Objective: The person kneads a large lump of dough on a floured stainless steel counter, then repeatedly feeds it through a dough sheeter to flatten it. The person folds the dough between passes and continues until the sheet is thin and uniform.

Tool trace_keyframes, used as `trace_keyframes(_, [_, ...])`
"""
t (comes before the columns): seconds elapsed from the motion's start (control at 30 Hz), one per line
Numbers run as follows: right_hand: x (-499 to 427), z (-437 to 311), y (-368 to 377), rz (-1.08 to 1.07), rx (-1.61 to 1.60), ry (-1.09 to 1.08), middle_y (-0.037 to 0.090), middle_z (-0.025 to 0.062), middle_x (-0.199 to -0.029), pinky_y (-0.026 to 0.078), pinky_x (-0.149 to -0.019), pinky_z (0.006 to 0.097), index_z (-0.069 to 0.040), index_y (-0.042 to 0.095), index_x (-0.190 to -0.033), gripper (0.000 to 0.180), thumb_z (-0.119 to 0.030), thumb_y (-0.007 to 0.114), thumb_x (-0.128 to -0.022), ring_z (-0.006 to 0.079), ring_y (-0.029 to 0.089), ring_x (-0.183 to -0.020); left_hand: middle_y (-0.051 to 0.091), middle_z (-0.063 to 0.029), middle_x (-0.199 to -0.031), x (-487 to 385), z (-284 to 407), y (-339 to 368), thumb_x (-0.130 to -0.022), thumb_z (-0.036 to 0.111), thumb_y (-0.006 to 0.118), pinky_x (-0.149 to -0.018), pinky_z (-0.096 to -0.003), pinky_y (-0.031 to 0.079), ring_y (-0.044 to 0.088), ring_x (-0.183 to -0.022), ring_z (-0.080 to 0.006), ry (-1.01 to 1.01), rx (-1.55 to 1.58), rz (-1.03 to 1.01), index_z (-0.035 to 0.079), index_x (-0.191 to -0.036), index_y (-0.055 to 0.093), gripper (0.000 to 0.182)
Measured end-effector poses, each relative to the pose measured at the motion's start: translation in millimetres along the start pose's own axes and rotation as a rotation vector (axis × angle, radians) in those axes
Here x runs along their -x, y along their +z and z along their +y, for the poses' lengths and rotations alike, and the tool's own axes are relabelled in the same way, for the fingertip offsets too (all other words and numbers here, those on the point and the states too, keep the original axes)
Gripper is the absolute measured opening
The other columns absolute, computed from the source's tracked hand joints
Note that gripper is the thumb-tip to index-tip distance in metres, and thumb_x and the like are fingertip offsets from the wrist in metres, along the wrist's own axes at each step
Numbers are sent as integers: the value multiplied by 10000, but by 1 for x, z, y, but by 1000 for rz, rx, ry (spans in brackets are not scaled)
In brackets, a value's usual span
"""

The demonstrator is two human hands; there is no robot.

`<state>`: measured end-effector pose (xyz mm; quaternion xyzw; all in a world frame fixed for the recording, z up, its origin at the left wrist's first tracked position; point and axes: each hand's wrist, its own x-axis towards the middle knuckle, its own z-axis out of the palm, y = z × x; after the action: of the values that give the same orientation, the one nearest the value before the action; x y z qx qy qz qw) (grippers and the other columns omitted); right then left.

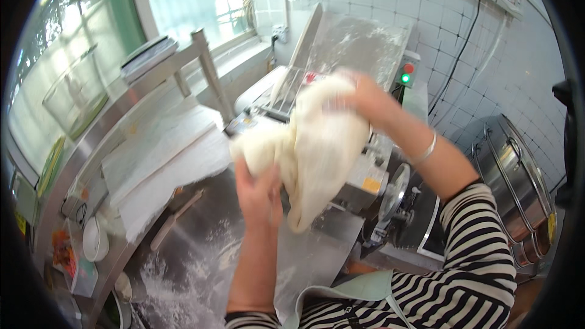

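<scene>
A large sheet of pale dough (327, 146) hangs in folds between my hands, raised above the steel worktop (301, 251). My left hand (261, 187) grips the bunched part on the left from below. Higher up, my right hand (354, 96) is shut on the dough's upper right edge and looks blurred. Behind the dough stands a dough sheeter, partly hidden, with a floury metal feed tray (356, 50) sloping up behind. Its control box (406, 71) has a red button and a lit green one. The sheeter's rollers are covered by the dough and a wire guard.
A wooden rolling pin (176, 221) lies on the floured worktop at the left. White cloth (169, 151) drapes the shelf there, near a white bowl (96, 239) and a kitchen scale (148, 57). At right are a handwheel (395, 192) and a tall steel pot (514, 183).
</scene>
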<state>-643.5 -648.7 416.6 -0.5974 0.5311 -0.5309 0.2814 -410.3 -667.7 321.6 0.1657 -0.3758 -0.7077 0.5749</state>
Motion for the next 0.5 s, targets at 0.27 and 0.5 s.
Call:
trace_keyframes(0.27, [-155,-45,-185,394,-107,-331,684,121,-957,544,-789,356,3,598,-1117,477,-192,791,-727,229,668,-862,615,-80,-1086,-201,-15,163,-850,24,649,-719,-238,486,602,-917,-138,155,-132,-330,35,-1229,500,407])
trace_keyframes(0.5, [-188,162,-250,638,1260,114,653,189,-1118,474,-908,391,-105,512,-1324,659,-338,717,-744,322,613,-1066,640,-133,-1161,-226,-77,29,-861,130,669,-901,-309,477,613,-1054,-208,307,-945,49,8,-1267,583,432])
